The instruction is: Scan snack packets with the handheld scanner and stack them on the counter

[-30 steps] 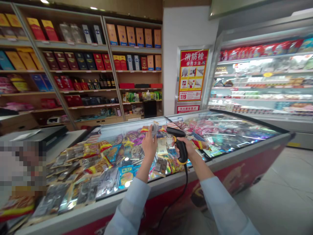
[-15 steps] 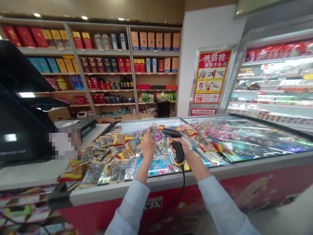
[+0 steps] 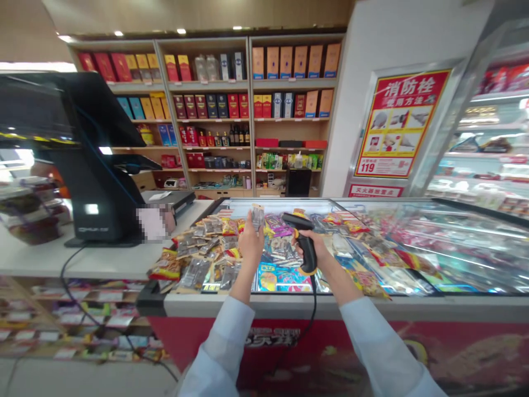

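Observation:
My right hand (image 3: 316,251) is wrapped round the handle of a black and yellow barcode scanner (image 3: 306,253). Its head points left, and a black cable hangs from the grip. Held upright in my left hand (image 3: 251,242) is a small clear-fronted snack packet (image 3: 258,216), a short way left of the scanner head. Below both hands lies the glass top of a chest freezer. Many similar snack packets (image 3: 194,273) are piled on its left part, with red and yellow snack bags (image 3: 166,264) among them.
More snack bags (image 3: 386,256) lie to the right on the glass. A black checkout terminal (image 3: 103,187) stands on the white counter (image 3: 124,259) at left. Shelves of boxed bottles (image 3: 210,105) line the back wall. A red fire hydrant sign (image 3: 403,124) hangs at right.
The view has turned left, so the terminal and counter show more fully. My left hand still holds the packet, now showing more clearly, and the scanner remains in my right hand.

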`<state>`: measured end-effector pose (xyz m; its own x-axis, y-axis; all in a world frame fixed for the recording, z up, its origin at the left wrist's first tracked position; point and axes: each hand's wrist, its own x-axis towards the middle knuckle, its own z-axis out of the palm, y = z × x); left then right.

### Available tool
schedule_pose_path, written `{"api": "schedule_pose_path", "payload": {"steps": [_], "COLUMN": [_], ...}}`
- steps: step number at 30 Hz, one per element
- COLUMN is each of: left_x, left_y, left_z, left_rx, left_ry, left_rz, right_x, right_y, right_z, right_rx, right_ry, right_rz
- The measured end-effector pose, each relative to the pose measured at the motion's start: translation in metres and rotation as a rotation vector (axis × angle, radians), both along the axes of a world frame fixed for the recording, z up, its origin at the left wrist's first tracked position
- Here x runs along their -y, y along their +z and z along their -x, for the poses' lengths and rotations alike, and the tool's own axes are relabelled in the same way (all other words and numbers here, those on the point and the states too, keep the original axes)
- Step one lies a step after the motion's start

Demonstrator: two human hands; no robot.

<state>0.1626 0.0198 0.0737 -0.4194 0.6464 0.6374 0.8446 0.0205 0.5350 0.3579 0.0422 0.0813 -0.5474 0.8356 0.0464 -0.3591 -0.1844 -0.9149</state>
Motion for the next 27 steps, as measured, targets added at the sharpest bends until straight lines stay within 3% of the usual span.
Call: {"api": "schedule_pose_path", "payload": {"steps": [6,11,14,18,21,27], "left_x": [0.003,-0.006,-0.010,-0.012,-0.014,-0.013], "left_y": [0.004,-0.026,-0.048,-0.066,-0.070,-0.069], "left_z": [0.071,0.112,0.123,0.129,0.130,0.129], "left_rx": [0.052,-0.088,-0.208,-0.299,-0.293,-0.283], "left_ry": [0.156,0.310,0.433,0.422,0.409,0.407], "left_rz": [0.014,0.109,0.080,0.027,0.056,0.105], "right_x": [-0.008,-0.021,-0.032,-0.045,-0.046,-0.040], "right_y": [-0.008,-0.030,-0.049,-0.072,-0.081,-0.082], "right_z": [0.038,0.071,0.085,0.096,0.099,0.098], "right_rx": [-0.095,-0.198,-0.235,-0.234,-0.220,-0.204], "right_ry": [0.034,0.008,0.015,0.069,0.077,0.043], "right_rz": [0.048,0.092,0.119,0.210,0.252,0.259]}}
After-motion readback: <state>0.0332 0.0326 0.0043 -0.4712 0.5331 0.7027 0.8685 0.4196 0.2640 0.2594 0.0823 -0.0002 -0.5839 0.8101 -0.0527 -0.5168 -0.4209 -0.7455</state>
